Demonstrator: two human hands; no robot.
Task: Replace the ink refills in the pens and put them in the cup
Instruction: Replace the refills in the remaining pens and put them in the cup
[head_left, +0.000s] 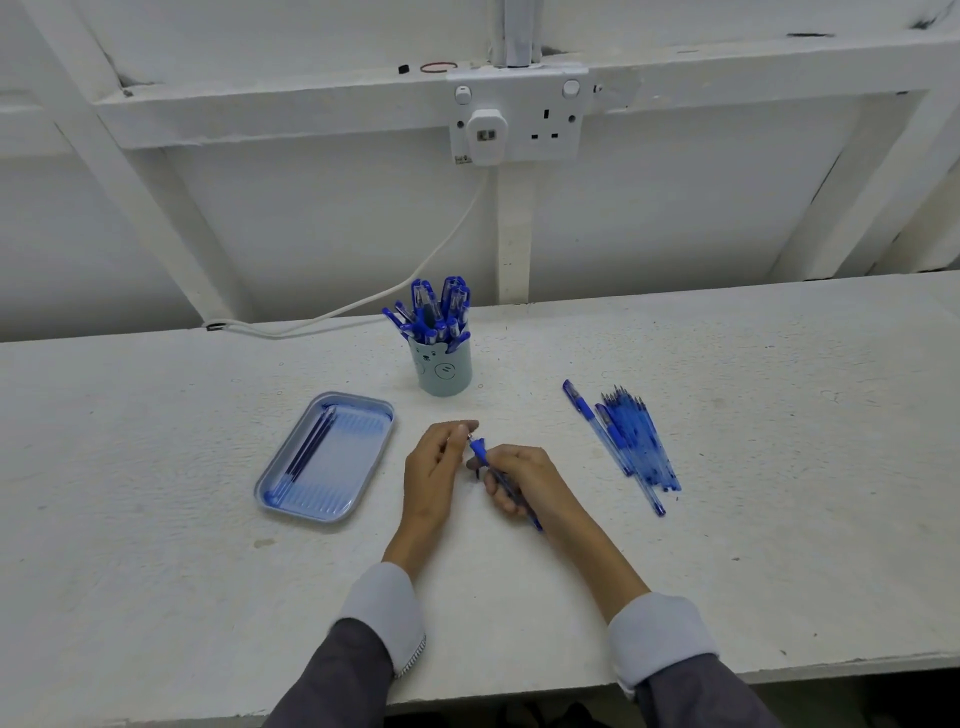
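Note:
My right hand (522, 480) grips a blue pen (480, 451) at the middle of the table, its grip end pointing up-left. My left hand (437, 467) pinches the small metal tip at that end of the pen. Behind the hands stands a pale teal cup (445, 371) holding several blue capped pens (434, 312). To the right lies a heap of blue pens and refills (628, 436). On the left a light blue tray (363, 410) holds a few dark refills (311, 447).
A white cable (363, 301) runs from a wall socket (519, 122) down along the table's back edge. The table's front edge (519, 691) is just below my sleeves.

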